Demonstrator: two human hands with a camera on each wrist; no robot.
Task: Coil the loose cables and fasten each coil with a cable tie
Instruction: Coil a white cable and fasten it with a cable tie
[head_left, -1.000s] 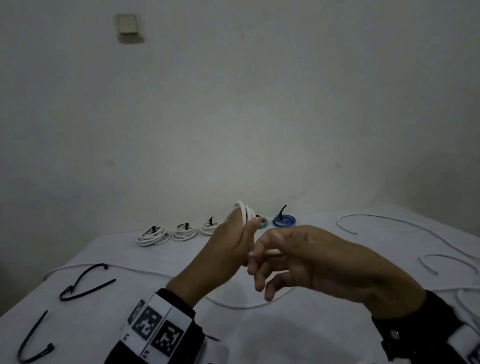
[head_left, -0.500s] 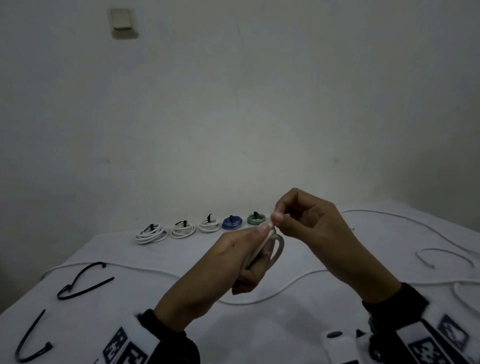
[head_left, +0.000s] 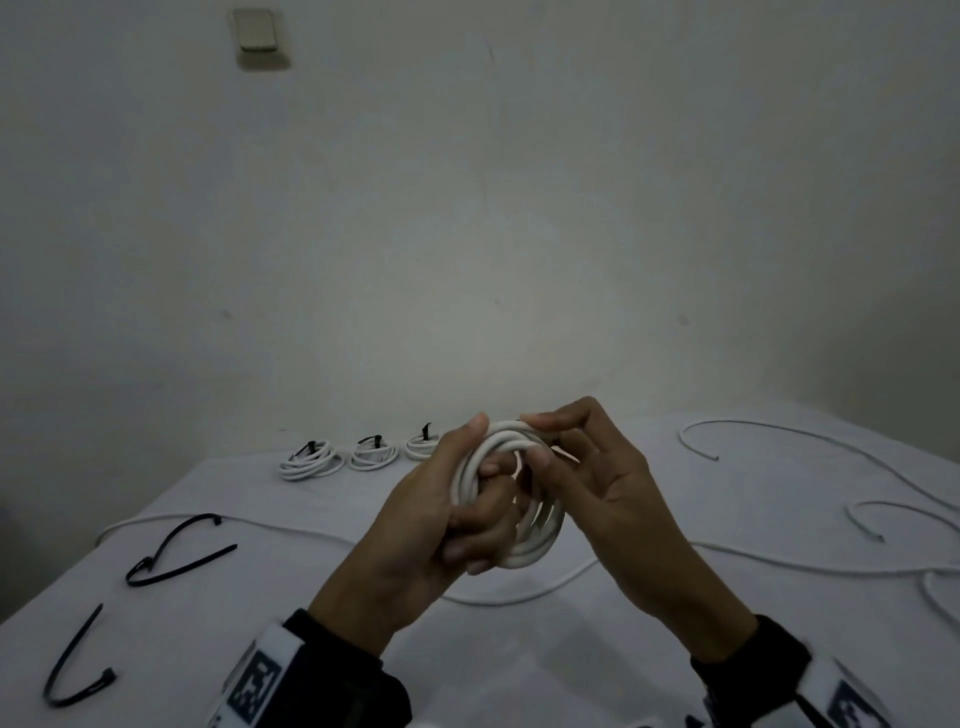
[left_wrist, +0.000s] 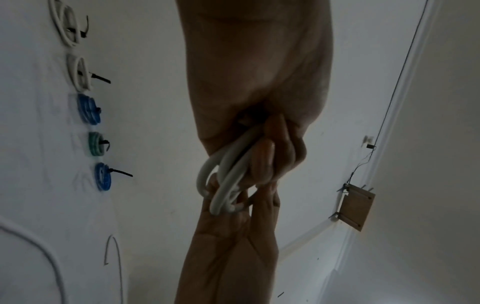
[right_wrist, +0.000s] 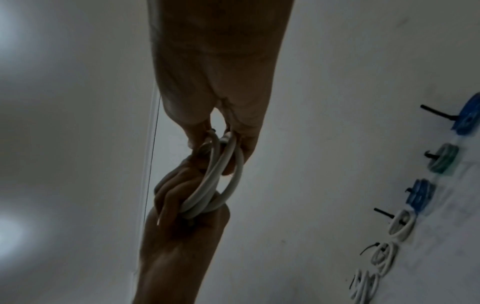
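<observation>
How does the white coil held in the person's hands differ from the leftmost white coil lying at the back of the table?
The held coil is up off the table, gripped by the left hand and pinched by the right hand; the leftmost tabled coil lies flat, untouched. The tabled coil carries a black tie; no tie shows on the held coil. Both are white cable wound into several loops.

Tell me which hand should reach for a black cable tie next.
Left, probably. Both loose black cable ties lie on the table's left side, but the left hand grips the white coil; the right hand must take it first.
</observation>
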